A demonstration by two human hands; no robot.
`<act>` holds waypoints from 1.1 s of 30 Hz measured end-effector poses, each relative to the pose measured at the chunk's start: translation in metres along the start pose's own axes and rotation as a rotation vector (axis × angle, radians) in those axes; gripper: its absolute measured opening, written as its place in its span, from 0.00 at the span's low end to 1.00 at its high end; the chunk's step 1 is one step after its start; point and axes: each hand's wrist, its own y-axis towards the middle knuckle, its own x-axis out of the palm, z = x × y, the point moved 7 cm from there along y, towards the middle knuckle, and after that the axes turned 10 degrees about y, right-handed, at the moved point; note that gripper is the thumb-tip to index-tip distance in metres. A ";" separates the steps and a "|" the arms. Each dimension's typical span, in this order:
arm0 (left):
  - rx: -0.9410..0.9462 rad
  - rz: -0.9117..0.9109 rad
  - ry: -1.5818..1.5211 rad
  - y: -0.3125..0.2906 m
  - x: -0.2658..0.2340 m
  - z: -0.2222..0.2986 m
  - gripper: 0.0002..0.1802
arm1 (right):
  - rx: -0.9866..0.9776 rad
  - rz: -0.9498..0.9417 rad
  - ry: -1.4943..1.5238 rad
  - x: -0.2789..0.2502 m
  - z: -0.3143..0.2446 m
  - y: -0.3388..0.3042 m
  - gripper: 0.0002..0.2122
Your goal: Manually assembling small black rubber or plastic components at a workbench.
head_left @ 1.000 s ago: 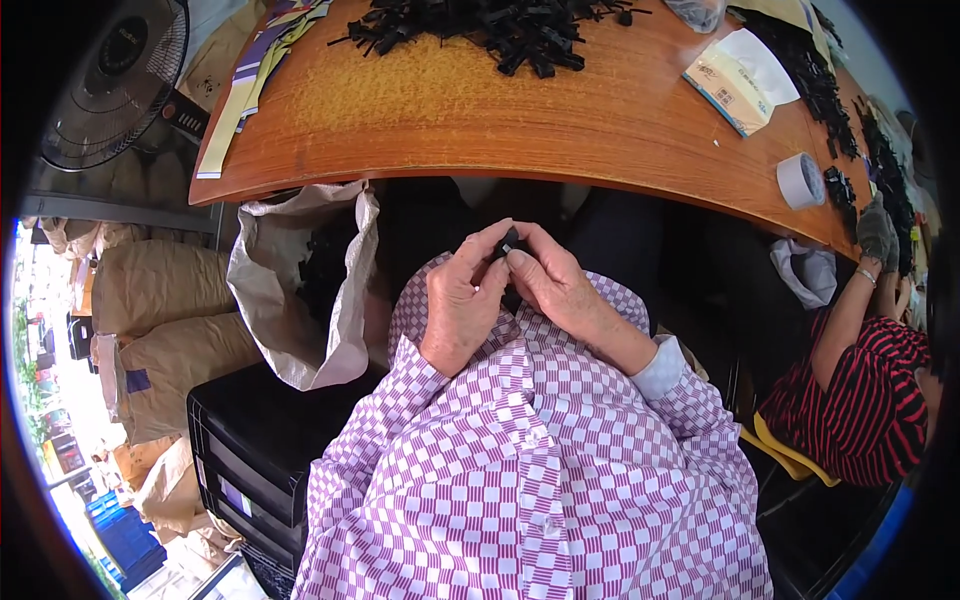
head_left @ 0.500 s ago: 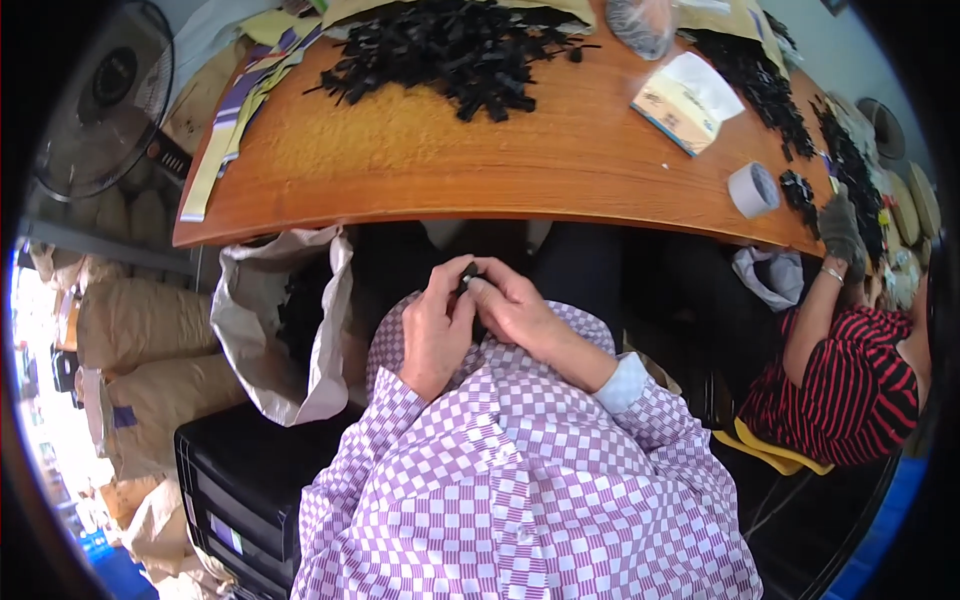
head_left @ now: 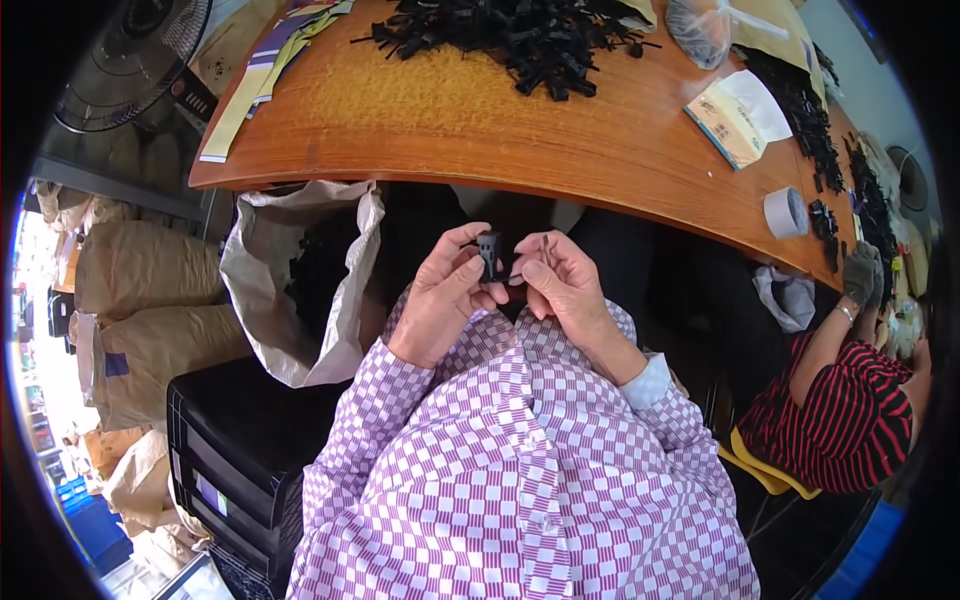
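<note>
A small black plastic part (head_left: pixel 488 254) with little slots in its face stands upright in my left hand (head_left: pixel 436 302), pinched between thumb and fingers above my lap. Just beside it, my right hand (head_left: pixel 570 290) is closed in a pinch. Something thin and dark shows at its fingertips, too small to name. The two hands are apart, below the table's near edge. Beyond them, a heap of black plastic pieces (head_left: pixel 500 40) lies on the wooden table (head_left: pixel 420 140).
An open white sack (head_left: pixel 345 310) with dark contents stands left of my hands. On the table lie yellow-and-purple strips (head_left: pixel 243 108), a tissue pack (head_left: pixel 728 120) and a tape roll (head_left: pixel 786 213). A gloved co-worker in a striped top (head_left: pixel 850 420) sits at right. A fan (head_left: pixel 130 60) stands far left.
My hands have drawn apart from being together around a small dark piece. The black part now shows plainly in my left hand. The whole view has shifted slightly.
</note>
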 end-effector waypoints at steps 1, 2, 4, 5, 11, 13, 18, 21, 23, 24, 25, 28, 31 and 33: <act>-0.021 -0.042 -0.019 0.000 0.002 -0.003 0.19 | -0.026 0.011 0.016 0.001 -0.002 0.001 0.07; -0.022 -0.045 -0.026 -0.001 0.003 -0.005 0.19 | -0.023 0.015 0.010 -0.001 -0.003 0.002 0.07; -0.072 -0.067 0.001 -0.003 0.010 -0.012 0.19 | 0.066 0.001 0.054 -0.002 0.005 0.003 0.07; -0.072 -0.051 0.021 -0.004 0.011 -0.011 0.19 | 0.070 -0.004 0.056 -0.003 0.008 0.004 0.07; -0.073 -0.072 0.197 0.005 0.008 -0.007 0.20 | 0.088 0.014 -0.016 -0.005 0.006 0.011 0.08; -0.040 -0.061 0.319 0.006 0.009 -0.001 0.20 | 0.096 0.050 -0.081 -0.007 0.007 0.013 0.08; 0.277 0.126 0.779 -0.006 0.008 0.010 0.21 | -0.081 -0.031 -0.462 0.014 0.004 0.017 0.06; 0.446 0.148 0.992 -0.001 0.018 0.011 0.20 | -0.016 0.091 -0.568 0.004 -0.003 0.009 0.08; 0.355 0.070 0.913 0.003 0.019 0.007 0.20 | -0.073 0.122 -0.591 0.000 -0.004 0.002 0.10; 0.319 0.051 0.863 0.003 0.019 0.003 0.19 | -0.087 0.048 -0.676 -0.006 0.001 0.000 0.11; 0.353 0.121 0.866 -0.003 0.016 0.010 0.19 | 0.021 -0.008 -0.585 -0.002 0.005 -0.002 0.12; 0.382 0.125 0.811 -0.009 0.008 0.012 0.18 | 0.020 -0.167 -0.619 0.008 0.012 0.003 0.12; 0.332 0.074 0.794 -0.006 0.000 0.008 0.17 | 0.059 -0.208 -0.512 0.015 0.021 0.007 0.11; 0.318 0.032 0.740 -0.005 -0.003 0.006 0.16 | 0.087 -0.233 -0.517 0.016 0.024 0.009 0.11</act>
